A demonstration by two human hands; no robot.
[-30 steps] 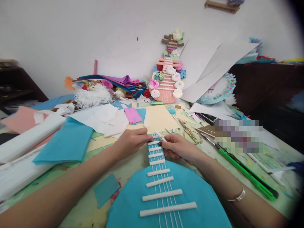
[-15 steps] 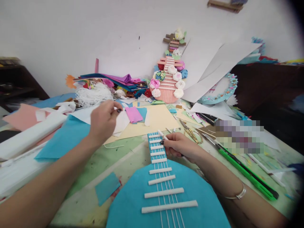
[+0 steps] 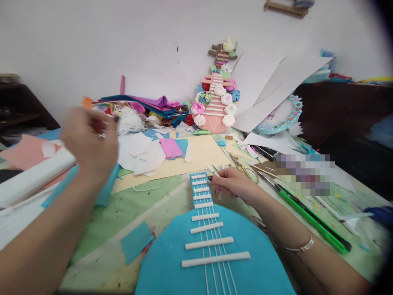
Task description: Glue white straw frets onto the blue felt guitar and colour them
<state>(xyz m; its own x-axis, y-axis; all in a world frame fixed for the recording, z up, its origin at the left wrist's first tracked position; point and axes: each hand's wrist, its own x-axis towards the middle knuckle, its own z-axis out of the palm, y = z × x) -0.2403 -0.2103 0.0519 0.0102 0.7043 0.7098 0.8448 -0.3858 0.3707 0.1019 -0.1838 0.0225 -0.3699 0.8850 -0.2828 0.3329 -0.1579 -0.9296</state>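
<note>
A turquoise paper lute point(image 3: 172, 246) stretches from the lower edge up the middle, with white string along it and several white paper bars across its neck and body. Beside the top of the neck, my right hand point(image 3: 231, 182) pinches a short white paper roll point(image 3: 211, 169) between thumb and fingers. My left hand point(image 3: 92, 141) is raised at the left, blurred by motion, with its fingers curled together. Whether they hold anything cannot be made out. Behind it lies a heap of white string point(image 3: 130, 120). Folded turquoise paper point(image 3: 107, 190) is partly covered by the left arm.
Gold scissors point(image 3: 245, 169) and a green utility knife point(image 3: 316, 221) lie on the right. White and cream paper point(image 3: 205, 151) covers the table's middle. A pink flower-decorated lute point(image 3: 215, 108) leans on the wall. White rolls point(image 3: 39, 178) lie at left.
My left hand has moved left and up, away from the white paper scraps. My right hand stays by the neck, and the white roll has tilted slightly away from it. The view has shifted slightly.
</note>
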